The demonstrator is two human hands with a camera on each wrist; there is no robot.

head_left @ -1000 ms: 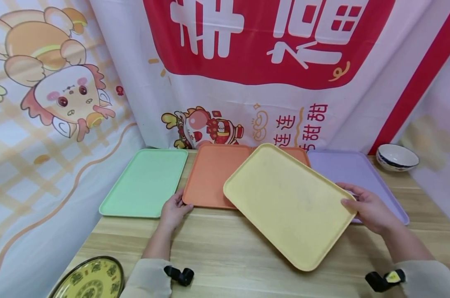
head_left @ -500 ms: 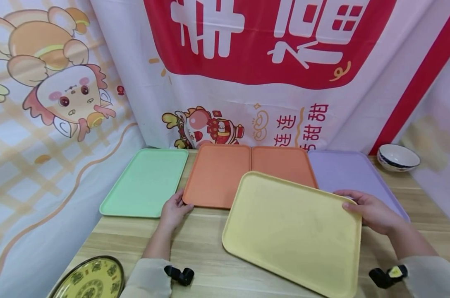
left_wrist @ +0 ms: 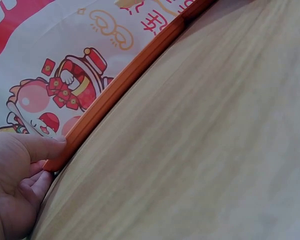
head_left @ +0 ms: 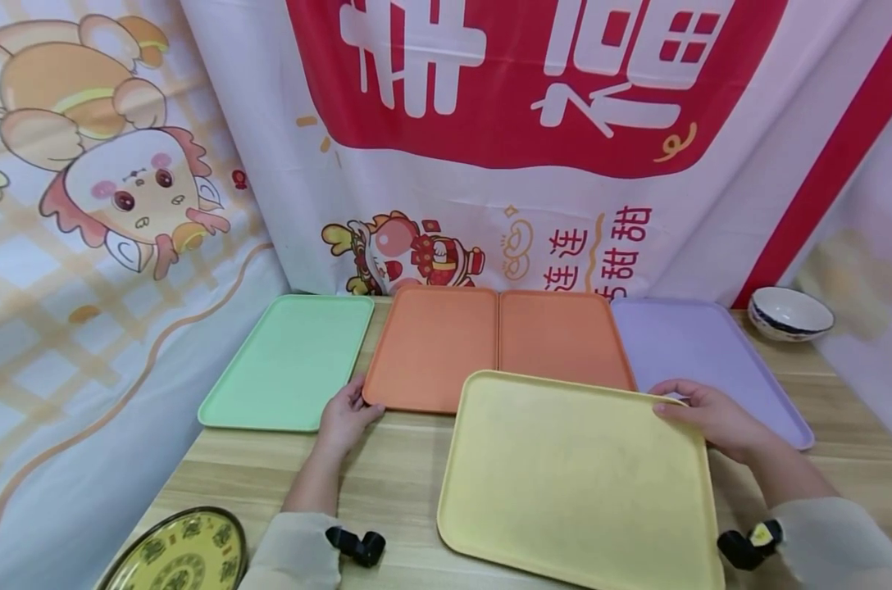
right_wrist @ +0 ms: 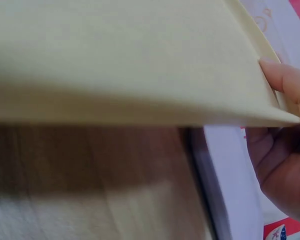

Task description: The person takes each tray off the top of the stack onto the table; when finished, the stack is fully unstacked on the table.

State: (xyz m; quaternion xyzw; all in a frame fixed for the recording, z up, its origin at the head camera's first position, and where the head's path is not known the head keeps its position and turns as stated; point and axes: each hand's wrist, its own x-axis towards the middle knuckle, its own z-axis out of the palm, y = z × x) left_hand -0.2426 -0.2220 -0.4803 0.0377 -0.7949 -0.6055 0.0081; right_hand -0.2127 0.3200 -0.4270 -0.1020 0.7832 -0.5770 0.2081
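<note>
My right hand holds a yellow rectangular tray by its far right corner. In the right wrist view the thumb lies over the rim of the yellow tray, the other fingers are underneath, and the tray's near rim stands above the wood. My left hand pinches the near left corner of an orange tray. The left wrist view shows the thumb on top of the orange tray and fingertips below its corner. A second orange tray lies right beside it, its front edge hidden behind the yellow tray.
On the wooden table, a green tray lies left of the orange ones and a purple tray lies right. A patterned bowl stands at the back right, a yellow patterned plate at the front left. Cloth hangs behind.
The yellow tray has come toward me and turned until its long side runs roughly along the table, uncovering more of the second orange tray. My left hand has stayed at the orange corner.
</note>
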